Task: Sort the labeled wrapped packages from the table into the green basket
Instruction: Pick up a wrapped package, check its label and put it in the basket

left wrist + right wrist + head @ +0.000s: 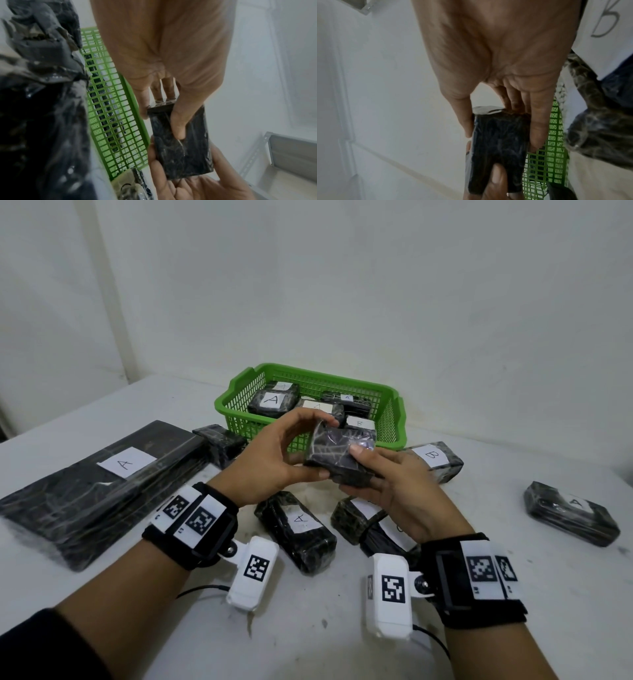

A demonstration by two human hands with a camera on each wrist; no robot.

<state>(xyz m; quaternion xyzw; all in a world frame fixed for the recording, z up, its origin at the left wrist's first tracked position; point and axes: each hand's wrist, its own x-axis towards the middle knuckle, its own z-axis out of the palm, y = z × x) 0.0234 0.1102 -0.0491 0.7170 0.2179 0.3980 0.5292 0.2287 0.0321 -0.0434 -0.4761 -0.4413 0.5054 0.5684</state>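
Both hands hold one small black wrapped package (337, 455) in the air just in front of the green basket (390, 419). My left hand (274, 455) grips its left end with thumb below and fingers on top. My right hand (383, 477) grips its right end, thumb on the upper face. No label shows on the held package (180, 146) in any view (498, 148). The basket holds several packages labeled A and one labeled B. On the table lie packages labeled A (298, 529), B (433, 458) and another A (572, 511).
A large flat black package labeled A (102, 487) fills the table's left side. A small unlabeled-looking package (221, 441) lies beside the basket's left corner. Another package (363, 517) sits under my right hand. A white wall stands behind the table (308, 628).
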